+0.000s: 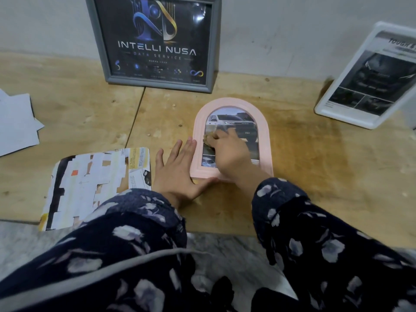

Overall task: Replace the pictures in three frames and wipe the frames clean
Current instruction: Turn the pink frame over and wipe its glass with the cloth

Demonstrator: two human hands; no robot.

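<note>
1. While lying flat on the wooden board surface [90,113], the pink arched plastic picture frame [266,136] sits at the centre of the scene, its arch pointing far and its straight base near; it holds a printed picture of a white pickup truck [234,121].
2. Right hand [227,152]: rests on the glazing of the pink frame, fingers curled around a small tan cloth wad [208,138] pressed against the picture's left half.
3. Left hand [177,167]: fingers straight and spread, palm down on the board, fingertips touching the frame's left edge and thumb lying along its near edge.
4. Both forearms wear dark sleeves with a pale floral print [315,233].
5. Grey square frame [105,64]: stands upright against the wall [281,23] at the far side, showing a dark poster that reads "INTELLI NUSA DATA SERVICE".
6. White rectangular frame [337,115]: leans tilted at the far right, holding a grey vehicle print.
7. Rounded printed sheet with pale box-template shapes [90,181]: lies flat just left of the left hand.
8. Loose white papers [15,124]: lie at the far left edge.
</note>
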